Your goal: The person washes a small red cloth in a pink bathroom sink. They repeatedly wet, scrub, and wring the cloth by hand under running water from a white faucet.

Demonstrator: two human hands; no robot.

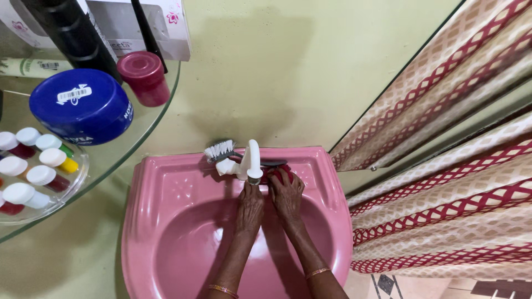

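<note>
Pink ceramic makes up the sink [166,188], fixed against a pale yellow-green wall, and both of the person's hands are stretched to its back ledge. The right hand [286,195] lies curled over a small red thing [279,173], probably a cloth or sponge, pressed to the ledge just beside the white tap [252,160]; only a sliver of red shows past the fingers. If it is cloth or sponge, it is likely light and soft, giving under pressure, and slippery when wet, so a full closed grip around its bulk would suit it better than a pinch at the edge. The left hand [250,206] rests just below the tap's spout, fingers together and bent; whether it grips anything I cannot tell. A white-bristled brush [221,150] lies on the ledge to the left of the tap, untouched. On the glass shelf [141,133] at left stand a blue tin [82,106], a dark red jar [145,77] and small white-capped bottles [33,169].
</note>
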